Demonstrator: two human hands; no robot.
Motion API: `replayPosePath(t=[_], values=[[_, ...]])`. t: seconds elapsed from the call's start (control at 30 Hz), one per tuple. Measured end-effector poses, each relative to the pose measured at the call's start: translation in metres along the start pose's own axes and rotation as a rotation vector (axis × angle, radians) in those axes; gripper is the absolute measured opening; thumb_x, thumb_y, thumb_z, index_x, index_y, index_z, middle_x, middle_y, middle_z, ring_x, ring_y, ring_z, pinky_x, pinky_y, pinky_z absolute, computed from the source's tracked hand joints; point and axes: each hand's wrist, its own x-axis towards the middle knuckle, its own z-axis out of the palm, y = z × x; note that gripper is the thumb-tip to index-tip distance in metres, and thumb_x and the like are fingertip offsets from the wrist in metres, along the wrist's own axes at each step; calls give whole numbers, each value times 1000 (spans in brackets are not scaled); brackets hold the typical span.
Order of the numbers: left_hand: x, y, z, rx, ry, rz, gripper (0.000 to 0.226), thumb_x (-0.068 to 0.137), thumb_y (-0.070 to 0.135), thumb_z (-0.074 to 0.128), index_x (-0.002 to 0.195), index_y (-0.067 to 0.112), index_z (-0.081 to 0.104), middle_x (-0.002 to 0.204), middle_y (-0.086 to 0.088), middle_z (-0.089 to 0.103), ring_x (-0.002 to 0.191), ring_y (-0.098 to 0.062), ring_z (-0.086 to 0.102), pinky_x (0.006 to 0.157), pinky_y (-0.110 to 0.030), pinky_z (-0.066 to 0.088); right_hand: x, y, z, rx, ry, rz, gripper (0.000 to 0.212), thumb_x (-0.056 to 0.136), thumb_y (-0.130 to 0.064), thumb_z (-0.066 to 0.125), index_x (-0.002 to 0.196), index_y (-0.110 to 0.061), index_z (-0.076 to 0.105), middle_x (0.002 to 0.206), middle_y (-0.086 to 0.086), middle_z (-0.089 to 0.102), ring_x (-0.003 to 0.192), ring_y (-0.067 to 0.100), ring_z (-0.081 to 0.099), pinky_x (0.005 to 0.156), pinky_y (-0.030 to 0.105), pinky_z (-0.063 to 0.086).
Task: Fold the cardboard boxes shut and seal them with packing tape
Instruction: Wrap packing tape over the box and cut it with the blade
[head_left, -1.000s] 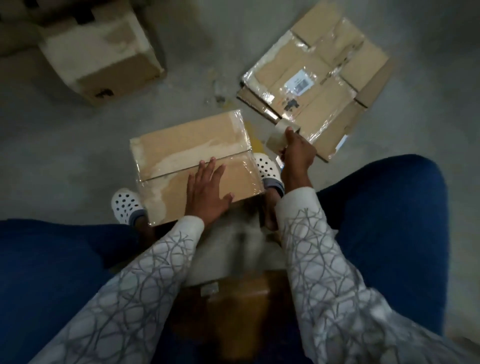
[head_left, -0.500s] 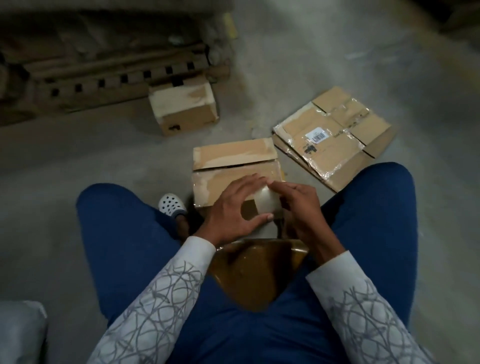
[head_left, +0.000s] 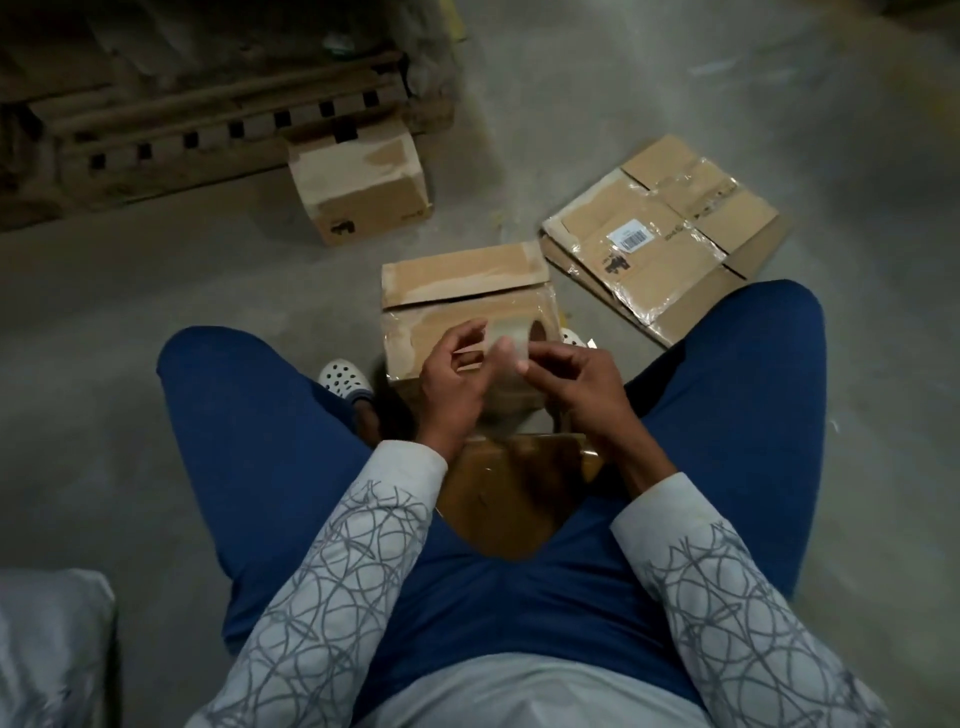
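A cardboard box (head_left: 464, 280) stands on the floor between my knees, its two top flaps folded down and a dark seam between them. Above its near flap both hands hold a roll of clear packing tape (head_left: 511, 335). My left hand (head_left: 453, 384) has its thumb and fingers curled at the roll's left side. My right hand (head_left: 576, 374) grips the roll from the right, fingertips on its face. The box's near side is hidden behind my hands.
A closed, taped box (head_left: 358, 182) sits at the back by a low pallet (head_left: 208, 130). Flattened cardboard boxes (head_left: 665, 234) lie on the floor to the right. Another brown carton (head_left: 514, 493) rests between my legs. A pale bag (head_left: 47, 644) is at lower left.
My left hand left the box flap and joined the right at the tape roll, which came in from the right to over the box. The view pulled back and up.
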Motion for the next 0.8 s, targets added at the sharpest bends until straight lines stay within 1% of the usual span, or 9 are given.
replayPosePath(t=[0.07,0.13,0.2,0.27,0.47,0.6,0.67,0.77,0.8], values=[[11,-2,-3,-253,-38,-224,54,83,47,78,125,15,67,121,-5,72,115,-24,66,99,-42,55,4,4,3,-122,-42,-55,38,89,-42,73,124,-28,72,122,-7,73,116,16,67,95,51,57],[17,-2,-8,-336,-83,-257,43,87,37,77,119,8,70,116,-11,73,112,-30,67,96,-44,54,7,7,5,-158,-46,-55,34,91,-33,74,124,-24,72,120,-7,74,114,15,68,96,51,57],[17,-3,-11,-311,-101,-202,34,86,27,78,112,5,71,112,-15,73,106,-32,66,95,-48,53,6,6,8,-118,-37,-44,26,94,-30,72,119,-20,74,114,-5,75,109,13,69,95,47,58],[14,-4,-11,-266,-120,-124,29,85,20,79,110,7,72,110,-15,73,108,-34,66,98,-51,52,5,3,11,-82,-7,-50,24,96,-34,69,113,-18,74,108,-4,75,104,12,70,93,44,59],[4,1,-15,-152,-221,32,25,86,8,75,111,4,69,111,-10,71,110,-29,65,93,-42,55,5,0,11,141,109,11,33,91,-39,73,110,-12,74,109,7,74,107,26,70,94,58,56],[0,-3,-15,-84,-286,75,26,80,1,79,102,-1,67,111,-18,69,113,-35,64,99,-52,53,4,-3,10,320,163,91,35,88,-40,76,103,-9,76,106,14,76,104,37,71,95,59,56],[0,-4,-15,-11,-318,98,25,76,4,82,97,4,68,112,-15,68,113,-34,63,98,-53,54,5,-2,9,399,195,147,37,87,-42,77,102,-8,77,104,17,76,102,41,71,90,52,58],[2,-7,-15,169,-381,128,27,72,6,84,88,19,67,109,-4,68,110,-26,63,94,-52,55,6,3,8,486,230,215,45,86,-43,78,109,-4,76,109,18,74,102,38,69,71,36,57],[3,-8,-14,231,-388,132,29,73,7,84,91,23,68,110,-1,69,110,-22,64,95,-50,55,7,4,7,497,219,221,44,87,-41,78,110,-3,75,111,17,74,104,38,68,72,36,58]])
